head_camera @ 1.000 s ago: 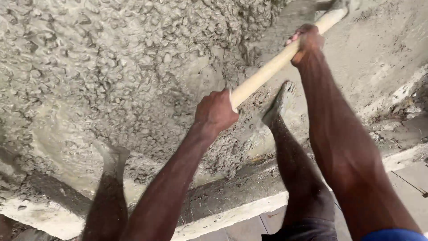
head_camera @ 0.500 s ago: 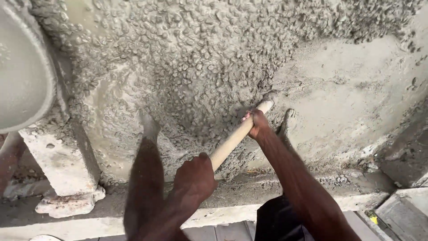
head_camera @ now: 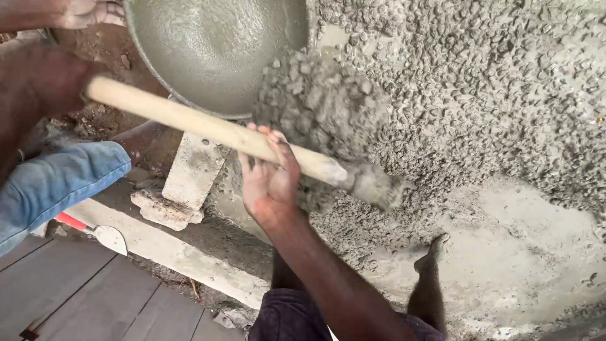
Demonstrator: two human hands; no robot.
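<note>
Right now the right hand (head_camera: 268,180) has its fingers (head_camera: 285,150) curled around the wooden handle (head_camera: 214,131), clamped at about the middle of it, palm under the shaft. Left hand (head_camera: 53,82) sits at the handle's upper end, dark and blurred; it looks closed around the end, but the fingers cannot be made out clearly. From the right hand the handle runs down-right to the shovel blade (head_camera: 375,184), caked in grey mix. A clump of wet concrete (head_camera: 322,104) hangs just above the blade, right beside the handle. Metal pan (head_camera: 214,50) sits just above the handle, tilted, its inside smeared grey; another person's hand (head_camera: 91,12) grips its rim upper left of the handle. Gravelly concrete pile (head_camera: 492,88) spreads to the right of the handle. Below the handle: a concrete block (head_camera: 192,170), the person's bare foot (head_camera: 429,252) in the mix, and a trowel (head_camera: 104,235) with a red grip lower left.
</note>
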